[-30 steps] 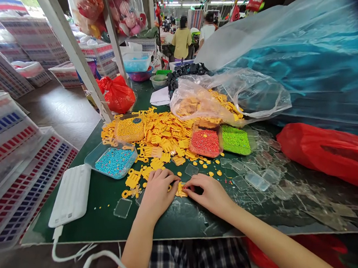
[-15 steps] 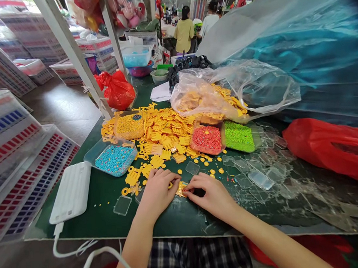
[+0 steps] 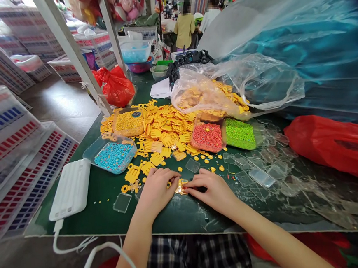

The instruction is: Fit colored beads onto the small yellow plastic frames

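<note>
- Table [image 3: 91,207] contents: sitting slightly higher in the head view than half a second earlier; both hands barely shifted.
- Yellow plastic piece [image 3: 181,187]: small, flat, apparently light and stiff; lying on the table between the hands, best held by its edges.
- Right hand [image 3: 210,193]: fingertips closed on the piece's right side, pinching it.
- Left hand [image 3: 157,192]: curled, fingers at the piece's left side; cannot tell whether it grips.
- Yellow plastic pile [image 3: 166,135]: beyond the hands, with loose bits nearby.
- Clear plastic lids [image 3: 261,178]: scattered to the right.
- Bare green strip of table: between hands and near edge, giving room to move.
</note>
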The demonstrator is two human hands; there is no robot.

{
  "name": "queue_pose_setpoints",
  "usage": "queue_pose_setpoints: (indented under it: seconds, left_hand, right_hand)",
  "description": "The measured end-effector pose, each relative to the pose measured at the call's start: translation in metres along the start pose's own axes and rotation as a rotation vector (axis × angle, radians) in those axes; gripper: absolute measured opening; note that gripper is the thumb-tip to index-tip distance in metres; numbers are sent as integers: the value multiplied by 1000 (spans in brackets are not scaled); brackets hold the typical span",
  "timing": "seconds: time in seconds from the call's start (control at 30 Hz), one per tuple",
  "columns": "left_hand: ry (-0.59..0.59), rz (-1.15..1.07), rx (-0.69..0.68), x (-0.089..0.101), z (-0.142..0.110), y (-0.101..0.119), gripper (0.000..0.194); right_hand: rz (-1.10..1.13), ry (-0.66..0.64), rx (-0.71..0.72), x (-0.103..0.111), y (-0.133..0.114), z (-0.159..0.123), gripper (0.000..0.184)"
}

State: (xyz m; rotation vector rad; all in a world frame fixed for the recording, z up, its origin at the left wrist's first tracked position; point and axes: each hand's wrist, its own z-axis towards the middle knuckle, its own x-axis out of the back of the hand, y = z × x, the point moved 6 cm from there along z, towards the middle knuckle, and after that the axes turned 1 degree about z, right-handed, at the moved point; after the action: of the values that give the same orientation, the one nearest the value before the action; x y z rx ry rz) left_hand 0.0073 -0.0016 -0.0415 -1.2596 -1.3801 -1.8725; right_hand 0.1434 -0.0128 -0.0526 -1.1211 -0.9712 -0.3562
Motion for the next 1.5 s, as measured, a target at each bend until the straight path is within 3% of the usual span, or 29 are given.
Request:
queue_pose_setpoints:
  seconds: [0.5,0.77,1.03,1.23,1.37,1.5]
  left_hand:
    - [11,-16,-32,0,-1,1,14]
    - [117,-111,-9,9,-5,-8,25]
    - [33,-138,18,4,-6,-7,29]
    - [42,-127,-13,2,-4,-9,29]
    - [125,-131,-69,7,-3,-9,27]
    - [195,-128,-101,13,-3,-7,24]
  right_hand:
    - [31,25,30,5,0,1,16]
    - [-57,-6,112,21,3,1,25]
    - [-106,-32,114,14,2,3,21]
    - [-40,-50,58,18,-7,2,18]
    - [124,-9,-2,39,-8,-2,22]
    - [231,91,-153,98,28,-9,42]
